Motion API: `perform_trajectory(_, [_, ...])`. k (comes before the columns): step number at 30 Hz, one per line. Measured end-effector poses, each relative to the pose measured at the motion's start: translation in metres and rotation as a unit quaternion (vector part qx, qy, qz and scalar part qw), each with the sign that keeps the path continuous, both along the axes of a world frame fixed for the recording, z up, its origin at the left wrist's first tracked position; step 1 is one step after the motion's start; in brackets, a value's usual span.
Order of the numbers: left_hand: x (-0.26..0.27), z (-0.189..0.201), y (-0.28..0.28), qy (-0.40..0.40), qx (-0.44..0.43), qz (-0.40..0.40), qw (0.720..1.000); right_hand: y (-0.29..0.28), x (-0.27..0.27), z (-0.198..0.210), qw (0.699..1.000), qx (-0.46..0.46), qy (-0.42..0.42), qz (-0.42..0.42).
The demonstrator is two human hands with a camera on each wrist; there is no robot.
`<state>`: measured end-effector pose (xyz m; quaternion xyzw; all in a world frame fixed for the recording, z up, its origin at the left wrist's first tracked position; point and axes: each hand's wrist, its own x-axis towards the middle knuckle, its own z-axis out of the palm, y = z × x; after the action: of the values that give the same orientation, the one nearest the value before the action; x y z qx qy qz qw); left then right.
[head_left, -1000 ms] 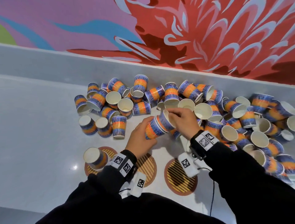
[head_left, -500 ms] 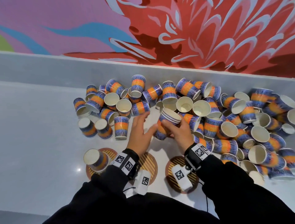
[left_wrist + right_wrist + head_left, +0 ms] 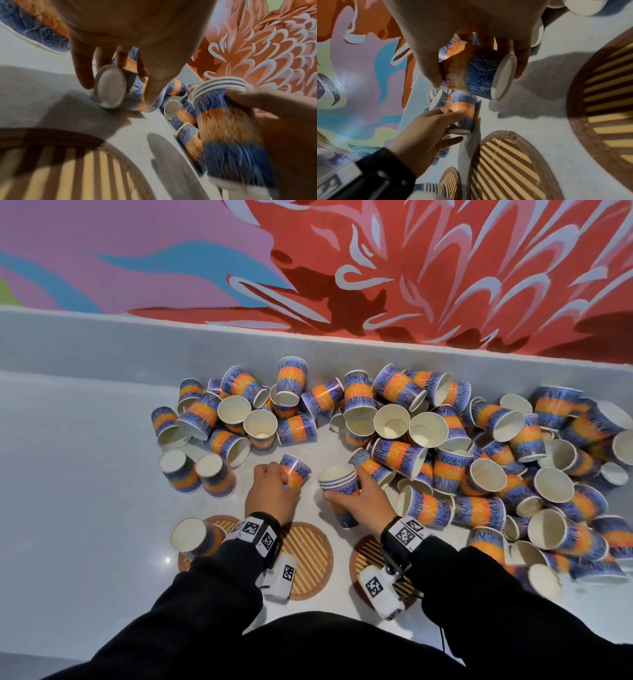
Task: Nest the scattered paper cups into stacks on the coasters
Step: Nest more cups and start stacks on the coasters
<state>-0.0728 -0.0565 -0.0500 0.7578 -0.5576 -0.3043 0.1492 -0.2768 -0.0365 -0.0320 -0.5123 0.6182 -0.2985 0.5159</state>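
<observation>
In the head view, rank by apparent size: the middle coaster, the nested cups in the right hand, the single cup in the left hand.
1. Round slatted bamboo middle coaster, though partly hidden.
2. Nested stack of blue-and-orange paper cups.
3. Single blue-and-orange paper cup, mostly covered by the left hand.

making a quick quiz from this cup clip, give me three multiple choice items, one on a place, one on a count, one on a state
1. Where does the finished stack stand?
A. leftmost coaster
B. middle coaster
C. the pile

2. How many coasters show in the head view?
A. two
B. three
C. five

3. What does the left hand do?
A. lies flat on the table
B. grips a single cup
C. rests on a coaster

Answers: 1 A, it sits on the leftmost coaster. 2 B, with the middle coaster and right coaster. 3 B, its fingers curl round a single cup; the right hand holds the nested cups.
</observation>
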Motion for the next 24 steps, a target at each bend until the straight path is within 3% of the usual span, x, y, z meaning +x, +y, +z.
perform_trajectory(2, [-0.001,0.007,-0.006,0.045,-0.006,0.009,0.999,0.002,-0.004,0.004,1.000,0.004,0.025,0.009])
perform_trajectory(4, [-0.003,0.021,-0.011,0.147,-0.046,0.017,0.988,0.005,-0.007,0.007,0.999,-0.003,0.042,0.014])
perform_trajectory(8, [-0.007,0.058,-0.012,0.324,-0.130,-0.010,0.937,0.009,-0.006,0.009,0.997,-0.014,0.064,0.029])
perform_trajectory(12, [-0.015,0.079,-0.001,0.420,-0.133,-0.053,0.896,0.008,0.002,0.014,0.996,-0.050,0.068,0.039])
perform_trajectory(16, [-0.014,0.072,0.010,0.390,-0.100,-0.058,0.914,0.008,0.008,0.021,0.996,-0.073,0.040,0.023])
perform_trajectory(20, [-0.007,0.077,0.011,0.372,-0.140,-0.048,0.916,0.011,0.005,0.026,0.994,-0.088,0.056,0.035])
perform_trajectory(22, [-0.007,0.084,0.011,0.362,-0.151,-0.082,0.916,0.014,0.005,0.029,0.992,-0.095,0.060,0.049])
perform_trajectory(24, [-0.012,0.083,0.011,0.301,-0.126,-0.163,0.931,0.016,0.010,0.033,0.993,-0.096,0.043,0.057])
